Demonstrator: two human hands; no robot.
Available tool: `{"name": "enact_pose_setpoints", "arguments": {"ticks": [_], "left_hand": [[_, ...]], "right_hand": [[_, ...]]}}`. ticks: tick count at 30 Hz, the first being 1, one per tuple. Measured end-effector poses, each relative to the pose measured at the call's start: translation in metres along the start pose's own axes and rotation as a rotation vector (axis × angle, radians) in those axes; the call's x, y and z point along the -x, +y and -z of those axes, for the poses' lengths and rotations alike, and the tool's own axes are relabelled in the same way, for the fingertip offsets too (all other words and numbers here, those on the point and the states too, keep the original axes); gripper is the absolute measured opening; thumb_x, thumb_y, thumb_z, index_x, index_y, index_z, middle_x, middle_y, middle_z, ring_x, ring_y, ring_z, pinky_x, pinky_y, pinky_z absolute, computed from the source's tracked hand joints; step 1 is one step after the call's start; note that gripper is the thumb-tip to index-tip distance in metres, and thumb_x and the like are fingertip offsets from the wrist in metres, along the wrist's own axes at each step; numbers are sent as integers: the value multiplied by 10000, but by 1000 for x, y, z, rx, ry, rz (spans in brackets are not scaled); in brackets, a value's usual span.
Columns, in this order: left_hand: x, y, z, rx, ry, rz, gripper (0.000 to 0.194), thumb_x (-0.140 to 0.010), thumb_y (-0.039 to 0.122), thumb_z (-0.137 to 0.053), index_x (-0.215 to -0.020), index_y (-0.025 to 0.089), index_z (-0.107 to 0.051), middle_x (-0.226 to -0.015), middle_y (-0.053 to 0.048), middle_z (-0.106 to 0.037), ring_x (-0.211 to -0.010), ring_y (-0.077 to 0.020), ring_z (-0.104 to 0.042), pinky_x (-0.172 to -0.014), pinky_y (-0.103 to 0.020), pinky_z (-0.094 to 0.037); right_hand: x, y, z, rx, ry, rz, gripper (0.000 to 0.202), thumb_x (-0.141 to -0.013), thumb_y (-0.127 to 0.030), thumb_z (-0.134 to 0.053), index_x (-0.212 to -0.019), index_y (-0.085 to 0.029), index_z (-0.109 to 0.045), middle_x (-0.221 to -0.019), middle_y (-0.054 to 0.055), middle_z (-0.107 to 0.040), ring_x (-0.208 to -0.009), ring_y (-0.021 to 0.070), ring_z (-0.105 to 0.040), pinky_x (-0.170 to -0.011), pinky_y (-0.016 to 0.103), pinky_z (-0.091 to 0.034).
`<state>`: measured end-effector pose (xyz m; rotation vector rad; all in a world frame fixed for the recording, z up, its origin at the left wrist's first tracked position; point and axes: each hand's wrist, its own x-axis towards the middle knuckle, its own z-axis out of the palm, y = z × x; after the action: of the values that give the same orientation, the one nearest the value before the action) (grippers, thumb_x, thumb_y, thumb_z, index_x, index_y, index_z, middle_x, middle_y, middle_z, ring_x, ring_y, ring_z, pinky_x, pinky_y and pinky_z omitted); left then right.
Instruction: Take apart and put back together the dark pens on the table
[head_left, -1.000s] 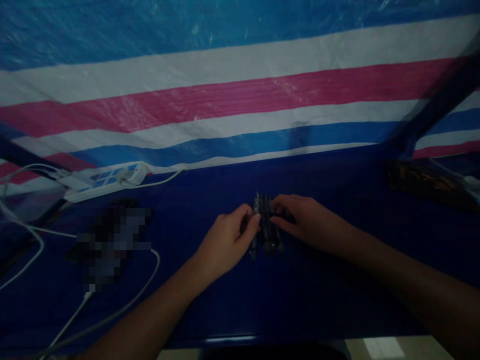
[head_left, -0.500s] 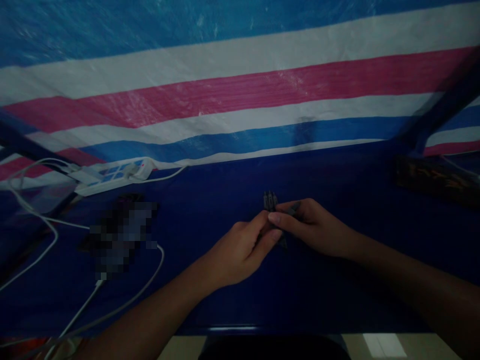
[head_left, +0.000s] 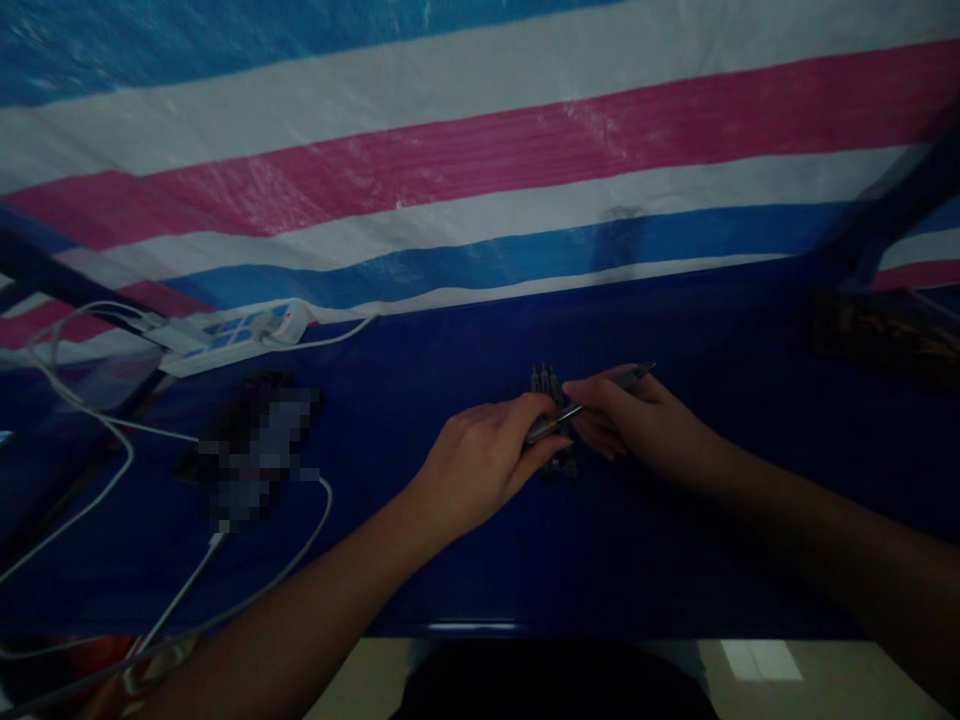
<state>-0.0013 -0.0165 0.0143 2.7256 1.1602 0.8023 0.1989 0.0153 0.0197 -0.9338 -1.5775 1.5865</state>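
Note:
A dark pen (head_left: 574,409) with a clear middle section lies slantwise across both hands, its pointed tip up to the right. My left hand (head_left: 480,450) pinches its lower left end between thumb and forefinger. Closer to the tip, my right hand (head_left: 630,415) grips the same pen, with the lower fingers partly curled beneath. Under the hands, several dark pens (head_left: 544,380) lie side by side on the blue table (head_left: 450,360). Their middle parts are hidden by the left hand and the held pen.
A white power strip (head_left: 236,340) with plugged-in cables stands at the table's back left. In front of it lies a blurred-out device (head_left: 262,450) with a white cable (head_left: 184,590). A dark patterned object (head_left: 885,335) sits at the right. Striped plastic sheeting (head_left: 480,170) hangs behind.
The pen has come into fuller view between my hands, tilted with its tip to the upper right. My right hand has turned and shifted slightly right. The whole view has moved a little.

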Motion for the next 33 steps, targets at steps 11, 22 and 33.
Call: {"name": "enact_pose_setpoints", "arguments": {"ticks": [11,22,33], "left_hand": [[1,3,-2,-343,-145,30,333,-1099,308,-420,-899,153,-637,-660,-54,-729,-572,-238,-720,-584,-350,-539],[4,5,6,148,-280,-25,442,-1117,323,-316,-769,191,-556,-588,7,-584,-477,-150,-550,-515,-294,-394],[4,-5,26,661,-577,160,462,-1124,425,-316,-756,204,-487,-643,42,-471,-555,-115,-468,-552,-267,-365]], "right_hand": [[-4,4,-6,-24,10,-59,567,-1005,-392,-473,-463,-241,-399,-379,-61,-402,-350,84,-373,-438,266,-318],[7,-9,5,21,-187,18,501,-948,-406,-639,-525,-203,-461,-494,-85,-320,-458,73,-267,-438,245,-219],[3,-19,22,50,-386,133,310,-933,-336,-739,-745,-178,-550,-691,-47,-540,-618,89,-487,-580,230,-385]]}}
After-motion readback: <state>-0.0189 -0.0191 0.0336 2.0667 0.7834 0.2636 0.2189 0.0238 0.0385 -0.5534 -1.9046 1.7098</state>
